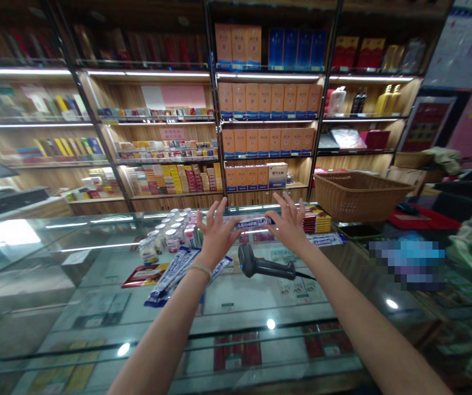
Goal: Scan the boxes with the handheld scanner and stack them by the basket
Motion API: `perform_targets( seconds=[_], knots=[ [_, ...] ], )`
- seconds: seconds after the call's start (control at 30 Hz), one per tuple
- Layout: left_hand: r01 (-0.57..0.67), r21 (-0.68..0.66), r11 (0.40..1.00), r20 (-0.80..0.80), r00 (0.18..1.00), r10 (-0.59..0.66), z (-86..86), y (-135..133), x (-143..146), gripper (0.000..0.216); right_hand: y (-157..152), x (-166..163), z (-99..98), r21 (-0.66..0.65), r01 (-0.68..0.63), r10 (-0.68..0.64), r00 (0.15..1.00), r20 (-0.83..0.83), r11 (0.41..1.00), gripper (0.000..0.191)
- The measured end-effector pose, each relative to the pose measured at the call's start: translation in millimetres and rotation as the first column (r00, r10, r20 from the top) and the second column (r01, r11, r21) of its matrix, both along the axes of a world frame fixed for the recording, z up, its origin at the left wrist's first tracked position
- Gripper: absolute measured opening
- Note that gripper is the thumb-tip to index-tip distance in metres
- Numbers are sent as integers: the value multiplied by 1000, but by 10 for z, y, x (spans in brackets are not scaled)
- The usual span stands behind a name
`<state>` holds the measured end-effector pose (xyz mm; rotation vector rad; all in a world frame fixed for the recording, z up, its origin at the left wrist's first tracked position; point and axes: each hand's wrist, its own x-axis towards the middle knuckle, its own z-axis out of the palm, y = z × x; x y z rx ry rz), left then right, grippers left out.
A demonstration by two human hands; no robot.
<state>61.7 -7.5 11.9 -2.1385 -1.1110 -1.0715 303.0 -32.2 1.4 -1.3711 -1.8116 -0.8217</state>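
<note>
A long, narrow blue-and-white packet [253, 223] is stretched level between my two hands above the glass counter. The thumb side of my left hand [216, 236] pinches its left end, and my right hand [289, 226] pinches its right end; the other fingers of both are raised and spread. Below the packet lies a black barcode scanner [267, 267], its cable running right under my right arm. Several similar packets [174, 274] lie in an overlapping pile left of the scanner, partly behind my left forearm. Another such packet [327, 239] lies beyond my right wrist.
Clear jars with white lids [172, 240] stand left of my left hand, by a red-and-yellow packet [144, 274]. Stacked red-and-yellow boxes [317, 219] and a wicker basket [359, 196] are at the right. Stocked shelves [267, 123] line the wall behind the glass counter [244, 307].
</note>
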Motion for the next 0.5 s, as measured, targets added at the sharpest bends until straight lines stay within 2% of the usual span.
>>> perform_targets(
  seconds=[0.2, 0.5],
  knots=[
    [34, 19, 999, -43, 999, -33, 127, -57, 256, 25, -80, 328, 129, 32, 31, -32, 999, 19, 999, 20],
    [118, -21, 993, -67, 991, -120, 104, -93, 934, 27, -272, 1020, 55, 70, 100, -103, 994, 34, 992, 23]
  ],
)
